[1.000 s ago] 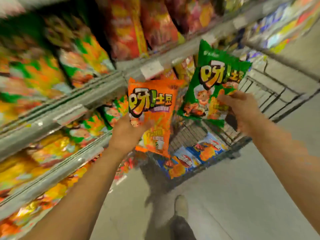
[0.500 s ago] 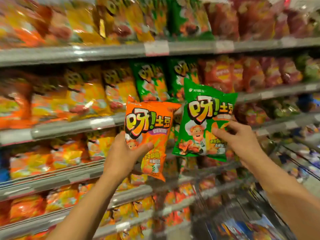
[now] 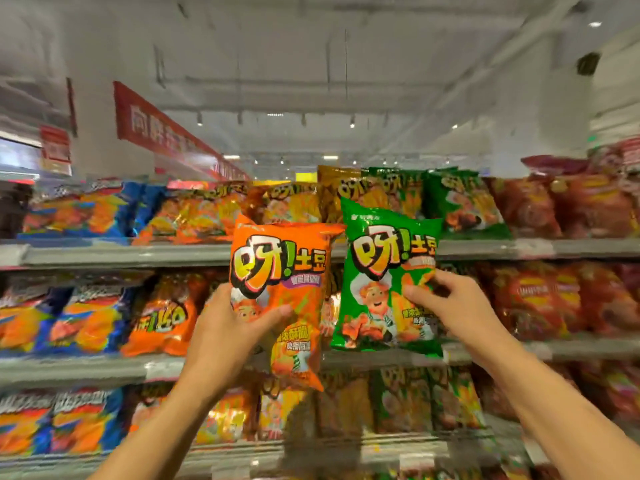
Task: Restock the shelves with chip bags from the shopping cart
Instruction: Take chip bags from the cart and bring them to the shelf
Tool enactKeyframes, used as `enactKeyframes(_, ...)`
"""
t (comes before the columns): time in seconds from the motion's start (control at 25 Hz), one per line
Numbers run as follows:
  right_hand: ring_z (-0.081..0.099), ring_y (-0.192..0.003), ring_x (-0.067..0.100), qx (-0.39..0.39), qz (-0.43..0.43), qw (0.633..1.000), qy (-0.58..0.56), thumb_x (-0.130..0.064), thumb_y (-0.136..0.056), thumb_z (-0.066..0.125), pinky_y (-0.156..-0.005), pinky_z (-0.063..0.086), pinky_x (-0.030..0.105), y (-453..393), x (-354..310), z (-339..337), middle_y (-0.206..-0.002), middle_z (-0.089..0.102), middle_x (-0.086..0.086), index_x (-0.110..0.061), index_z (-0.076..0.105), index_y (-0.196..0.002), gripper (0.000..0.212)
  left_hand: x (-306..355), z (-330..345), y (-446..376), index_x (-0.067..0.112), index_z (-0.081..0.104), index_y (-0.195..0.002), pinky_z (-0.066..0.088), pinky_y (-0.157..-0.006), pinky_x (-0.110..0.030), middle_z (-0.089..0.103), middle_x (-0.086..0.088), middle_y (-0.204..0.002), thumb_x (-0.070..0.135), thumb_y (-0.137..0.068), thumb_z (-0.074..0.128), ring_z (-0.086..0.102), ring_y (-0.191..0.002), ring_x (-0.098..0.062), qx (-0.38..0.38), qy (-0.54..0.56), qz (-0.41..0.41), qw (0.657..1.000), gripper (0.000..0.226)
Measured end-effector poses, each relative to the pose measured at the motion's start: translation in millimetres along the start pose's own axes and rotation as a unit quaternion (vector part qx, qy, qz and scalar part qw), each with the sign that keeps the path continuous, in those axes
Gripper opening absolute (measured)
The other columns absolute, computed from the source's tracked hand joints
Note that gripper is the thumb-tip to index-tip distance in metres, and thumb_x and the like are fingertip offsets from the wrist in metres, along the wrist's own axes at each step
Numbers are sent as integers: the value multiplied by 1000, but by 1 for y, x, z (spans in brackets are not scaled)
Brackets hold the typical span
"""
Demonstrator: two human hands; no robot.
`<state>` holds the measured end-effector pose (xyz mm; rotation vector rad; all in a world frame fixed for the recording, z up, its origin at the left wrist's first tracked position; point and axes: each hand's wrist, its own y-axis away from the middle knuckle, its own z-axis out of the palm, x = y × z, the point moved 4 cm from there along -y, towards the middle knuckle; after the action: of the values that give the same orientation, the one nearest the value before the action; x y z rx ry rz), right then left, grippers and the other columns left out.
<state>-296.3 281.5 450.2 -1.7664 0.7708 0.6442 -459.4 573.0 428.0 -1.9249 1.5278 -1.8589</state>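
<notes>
Hands are raised before the shelves (image 3: 124, 255): left hand (image 3: 227, 329) grips the orange chip bag (image 3: 282, 296), right hand (image 3: 457, 306) pinches the green chip bag (image 3: 384, 282).

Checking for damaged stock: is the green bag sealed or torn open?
Sealed, as far as shows: the green bag looks puffed, its top edge unbroken. Its back is hidden.
</notes>
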Motion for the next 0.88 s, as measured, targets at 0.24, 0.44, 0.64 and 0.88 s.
enactKeyframes(0.24, 69, -87, 18, 88, -24, 996, -7, -18, -93, 70, -68, 51, 19, -109, -25, -51, -101, 74, 5, -7, 72, -106, 17, 45, 44, -69, 35, 65, -109, 58, -83, -45, 74, 12, -102, 63, -65, 84, 69, -97, -12, 3, 64, 36, 997, 56)
enactKeyframes(0.44, 66, -100, 26, 104, -19, 994, -33, -16, -100, 60, -97, 54, 37, -213, -18, -101, -110, 69, 11, -13, 64, -109, 11, 62, 101, -119, 33, 67, -113, 59, -87, -45, 76, 12, -105, 55, -68, 84, 71, -101, -13, 1, 105, 70, 992, 53)
enactKeyframes(0.64, 65, -94, 31, -29, 65, 997, -34, -2, -101, 53, -83, 56, 45, -288, 17, -101, -106, 66, 20, -1, 65, -111, 16, 75, 142, -163, 37, 69, -111, 55, -74, -27, 77, 20, -97, 56, -75, 80, 72, -89, 0, 10, 74, 95, 993, 42)
enactKeyframes(0.88, 58, -81, 26, 14, 20, 973, 230, -10, -96, 56, -62, 39, 28, -332, 43, -71, -85, 61, 13, -5, 64, -87, 13, 86, 173, -198, 38, 70, -77, 45, -43, -6, 71, 24, -65, 47, -79, 79, 69, -60, 8, -5, 91, 87, 992, 13)
